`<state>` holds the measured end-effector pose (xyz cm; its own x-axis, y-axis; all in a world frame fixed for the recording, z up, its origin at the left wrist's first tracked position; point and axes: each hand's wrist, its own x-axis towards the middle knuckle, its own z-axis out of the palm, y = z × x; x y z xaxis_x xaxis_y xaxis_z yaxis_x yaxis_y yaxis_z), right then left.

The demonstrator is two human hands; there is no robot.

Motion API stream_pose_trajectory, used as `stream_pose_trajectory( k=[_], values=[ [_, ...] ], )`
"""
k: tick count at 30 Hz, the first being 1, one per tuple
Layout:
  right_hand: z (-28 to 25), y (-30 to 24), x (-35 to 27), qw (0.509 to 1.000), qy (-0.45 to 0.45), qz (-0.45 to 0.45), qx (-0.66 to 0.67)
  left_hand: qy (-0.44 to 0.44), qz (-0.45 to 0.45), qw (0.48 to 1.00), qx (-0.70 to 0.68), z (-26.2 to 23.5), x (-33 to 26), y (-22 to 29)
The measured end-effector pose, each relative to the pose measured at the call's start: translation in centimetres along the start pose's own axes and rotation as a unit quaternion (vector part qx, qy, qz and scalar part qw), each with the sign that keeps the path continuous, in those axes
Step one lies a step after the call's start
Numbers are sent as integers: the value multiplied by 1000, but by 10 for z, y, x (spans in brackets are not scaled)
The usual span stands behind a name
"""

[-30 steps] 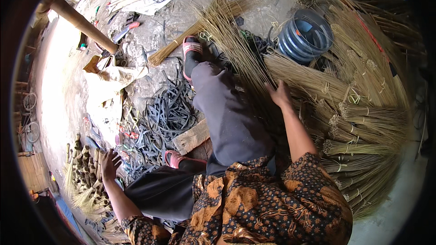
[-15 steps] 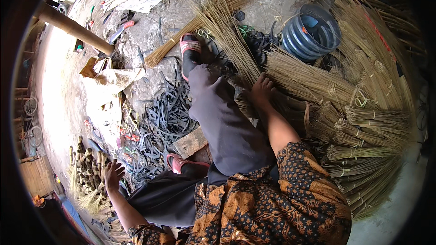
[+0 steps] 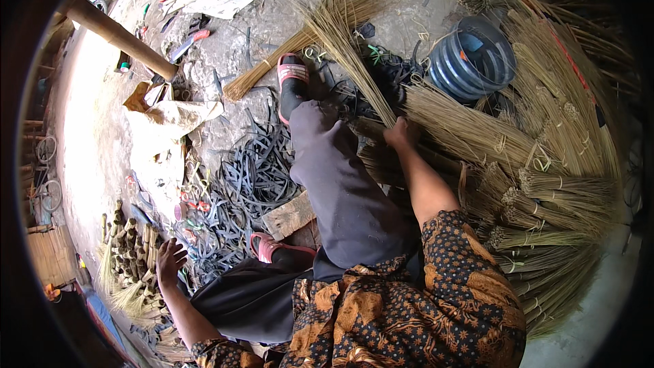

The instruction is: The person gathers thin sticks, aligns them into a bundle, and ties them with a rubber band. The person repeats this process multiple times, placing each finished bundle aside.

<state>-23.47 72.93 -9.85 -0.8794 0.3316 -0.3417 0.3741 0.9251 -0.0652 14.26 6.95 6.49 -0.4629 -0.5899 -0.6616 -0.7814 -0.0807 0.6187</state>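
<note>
My right hand is closed around a long thin bundle of straw sticks that fans out toward the top of the view, beside my outstretched leg in dark trousers. My left hand is spread open low at the left, resting on or just over a row of short tied broom heads. It holds nothing. Tied straw bundles lie heaped to the right of my right arm.
A pile of black rubber strips lies between my feet in pink sandals. A blue ribbed coil sits at the upper right. A wooden pole, a wood block and crumpled paper lie left.
My right hand moved left from the heaped bundles and closed on the long bundle of sticks. My left hand stayed by the broom heads, shifting slightly.
</note>
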Motion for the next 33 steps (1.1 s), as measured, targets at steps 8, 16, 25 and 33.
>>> stream_pose_trajectory(
  k=[8, 16, 25, 33],
  values=[
    [-19, 11, 19, 979, -36, -11, 201, 3, 13, 1000, 2, 2, 3, 3],
    [0, 25, 22, 994, -9, -40, 103, 4, 17, 1000, 12, 5, 1, 6],
    [32, 42, 6, 978, 178, -110, -8, -1, 21, 999, 32, 9, -2, 11],
    [-69, 58, -88, 927, 93, -255, 259, -99, 63, 993, 21, 20, 17, 23]
  ],
)
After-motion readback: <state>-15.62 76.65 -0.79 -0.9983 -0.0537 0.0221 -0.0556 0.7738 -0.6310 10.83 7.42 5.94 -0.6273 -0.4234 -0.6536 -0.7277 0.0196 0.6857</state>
